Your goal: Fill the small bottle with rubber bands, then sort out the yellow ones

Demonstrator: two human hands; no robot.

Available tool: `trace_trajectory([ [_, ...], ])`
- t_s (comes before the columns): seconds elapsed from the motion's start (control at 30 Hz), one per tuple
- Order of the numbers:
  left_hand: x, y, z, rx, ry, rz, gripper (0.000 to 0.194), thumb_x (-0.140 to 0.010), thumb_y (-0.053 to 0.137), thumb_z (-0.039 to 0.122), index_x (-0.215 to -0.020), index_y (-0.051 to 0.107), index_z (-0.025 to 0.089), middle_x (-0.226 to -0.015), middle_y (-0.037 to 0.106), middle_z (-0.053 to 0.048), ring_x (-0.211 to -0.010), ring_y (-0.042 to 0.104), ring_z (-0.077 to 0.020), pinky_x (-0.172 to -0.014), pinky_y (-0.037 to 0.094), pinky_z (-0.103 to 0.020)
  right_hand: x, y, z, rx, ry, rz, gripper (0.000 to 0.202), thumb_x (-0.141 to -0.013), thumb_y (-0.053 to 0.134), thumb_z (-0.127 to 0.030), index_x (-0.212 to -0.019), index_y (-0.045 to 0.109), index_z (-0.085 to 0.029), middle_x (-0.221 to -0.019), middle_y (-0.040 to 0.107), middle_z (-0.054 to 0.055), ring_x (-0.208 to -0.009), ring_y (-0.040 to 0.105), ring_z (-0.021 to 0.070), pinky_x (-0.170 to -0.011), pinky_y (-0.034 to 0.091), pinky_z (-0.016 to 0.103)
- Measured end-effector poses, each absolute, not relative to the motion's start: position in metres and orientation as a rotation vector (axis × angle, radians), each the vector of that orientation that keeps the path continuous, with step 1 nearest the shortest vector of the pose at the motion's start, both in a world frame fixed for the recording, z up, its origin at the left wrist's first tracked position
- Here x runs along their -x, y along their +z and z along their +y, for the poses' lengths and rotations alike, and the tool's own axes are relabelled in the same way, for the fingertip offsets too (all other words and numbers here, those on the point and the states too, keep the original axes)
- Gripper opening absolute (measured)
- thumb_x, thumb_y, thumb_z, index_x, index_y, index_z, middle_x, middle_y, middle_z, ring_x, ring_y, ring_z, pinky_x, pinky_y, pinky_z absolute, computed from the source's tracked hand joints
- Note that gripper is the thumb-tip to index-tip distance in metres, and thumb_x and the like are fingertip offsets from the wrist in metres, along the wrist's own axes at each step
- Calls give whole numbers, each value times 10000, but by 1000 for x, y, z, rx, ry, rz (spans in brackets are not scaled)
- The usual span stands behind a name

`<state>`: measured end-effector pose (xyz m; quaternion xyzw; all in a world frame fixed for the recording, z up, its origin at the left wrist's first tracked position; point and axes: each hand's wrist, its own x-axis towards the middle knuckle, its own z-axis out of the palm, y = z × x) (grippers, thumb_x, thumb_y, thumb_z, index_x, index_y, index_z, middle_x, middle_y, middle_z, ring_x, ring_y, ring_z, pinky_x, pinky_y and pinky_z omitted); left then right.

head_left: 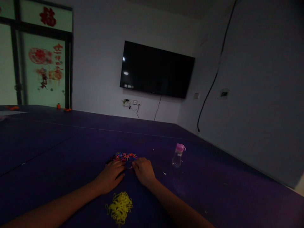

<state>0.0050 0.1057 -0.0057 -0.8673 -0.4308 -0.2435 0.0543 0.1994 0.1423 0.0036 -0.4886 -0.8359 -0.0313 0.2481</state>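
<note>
A heap of small multicoloured rubber bands (pixel 125 155) lies on the dark blue-purple tabletop (pixel 78 158). My left hand (pixel 111 174) rests at the heap's near left edge, its fingers stretched out and its thumb apart. At the right edge of the same heap is my right hand (pixel 143 171), with fingers bent and held together; whatever is at their tips is too small and dark to make out. Closer to me, between my forearms, sits a separate pile of yellow rubber bands (pixel 120 207).
A clear bottle with a pink lid (pixel 177 158) stands upright right of my right hand. White scraps (pixel 164 173) dot the table. Orange objects (pixel 58 106) are at the far left edge. A black television (pixel 156 69) hangs on the wall; a dark cable (pixel 215 79) dangles at right.
</note>
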Motion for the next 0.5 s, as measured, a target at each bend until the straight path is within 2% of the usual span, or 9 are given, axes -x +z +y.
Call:
trace_trajectory([
  [0.23, -6, -2, 104, 2651, -733, -1333, 263, -866, 480, 241, -1080, 630, 207, -1147, 643, -81, -1116, 555, -251, -974, 409, -442, -199, 2, 146, 1287, -7, -2273, 327, -957, 344, -240, -889, 657, -173, -938, 687, 84, -945, 606, 215, -822, 402, 316],
  [0.5, -5, -5, 105, 2635, -736, -1343, 278, -867, 477, 258, -1099, 620, 209, -1165, 634, -85, -1142, 539, -254, -977, 405, -435, -203, -1, 151, 1191, 79, -2232, 318, -957, 365, -249, -868, 663, -182, -896, 691, 68, -915, 618, 186, -835, 399, 275],
])
